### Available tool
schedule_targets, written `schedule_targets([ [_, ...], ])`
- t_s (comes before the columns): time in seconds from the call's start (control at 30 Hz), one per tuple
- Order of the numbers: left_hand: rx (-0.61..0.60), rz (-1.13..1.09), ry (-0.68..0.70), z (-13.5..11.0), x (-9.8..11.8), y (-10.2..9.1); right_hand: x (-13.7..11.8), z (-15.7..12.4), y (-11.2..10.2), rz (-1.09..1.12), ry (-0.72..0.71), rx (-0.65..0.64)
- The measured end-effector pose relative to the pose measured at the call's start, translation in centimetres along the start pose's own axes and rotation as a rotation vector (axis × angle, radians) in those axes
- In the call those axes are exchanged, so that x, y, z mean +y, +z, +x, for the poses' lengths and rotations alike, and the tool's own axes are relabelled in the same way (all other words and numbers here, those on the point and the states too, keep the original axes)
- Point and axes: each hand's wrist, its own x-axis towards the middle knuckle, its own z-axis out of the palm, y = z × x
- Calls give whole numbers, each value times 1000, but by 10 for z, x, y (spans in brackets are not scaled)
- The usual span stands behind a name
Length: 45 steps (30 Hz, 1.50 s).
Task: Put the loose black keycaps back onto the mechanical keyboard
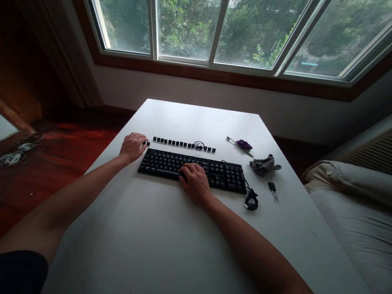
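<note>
My left hand (pixel 133 147) is at the left end of a row of black keycaps (pixel 180 144). Its thumb and fingers close around a small black keycap (pixel 144 142), and another lies just beside the fingertips. Right of that hand sits a black keyboard (pixel 164 164), flat on the white table (pixel 167 241). Across the keyboard's middle and front edge rests my right hand (pixel 195 179), fingers bent but apart over the keys and thumb near the front edge. The keys under its palm are hidden.
Right of the keyboard lie its coiled black cable (pixel 252 202), a crumpled grey cloth (pixel 265 165) and a small black object with a clear end (pixel 272 188). Behind are a purple item (pixel 244 144) and a thin stick-like tool (pixel 233 140). A sofa (pixel 359 211) borders the right side.
</note>
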Motion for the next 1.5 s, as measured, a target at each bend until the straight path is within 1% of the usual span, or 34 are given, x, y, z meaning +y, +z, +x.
schedule_targets([
  [0.07,-16,17,-5,13,-12,3,0,0,0,-2,1,4],
  [0.17,-54,25,64,26,-22,8,0,0,0,-1,-6,9],
  [0.3,-88,46,120,33,-22,15,1,0,0,5,-9,7],
  [0.4,-99,58,115,34,-20,17,1,0,-1,6,-7,4],
  [0.5,-83,41,95,35,-18,15,0,0,-2,6,-10,6],
  [0.6,-85,18,80,35,-16,9,0,0,-2,11,-9,3],
  [0.7,-124,-13,125,30,-12,0,0,0,-1,13,-6,1],
  [0.8,-173,-61,174,21,-5,-8,1,0,0,11,-6,2],
  [0.93,-201,-100,192,7,5,-13,1,0,0,12,-9,5],
  [1.03,-225,-89,190,0,10,-14,0,0,0,10,-4,3],
  [1.13,-233,-73,174,-1,11,-14,0,0,0,7,-5,4],
  [1.23,-249,-76,128,4,11,-13,0,0,-1,8,-4,8],
  [1.4,-335,-148,45,16,6,-6,0,0,-1,9,-7,3],
  [1.5,-352,-180,18,19,4,-2,0,0,-1,10,-6,4],
])
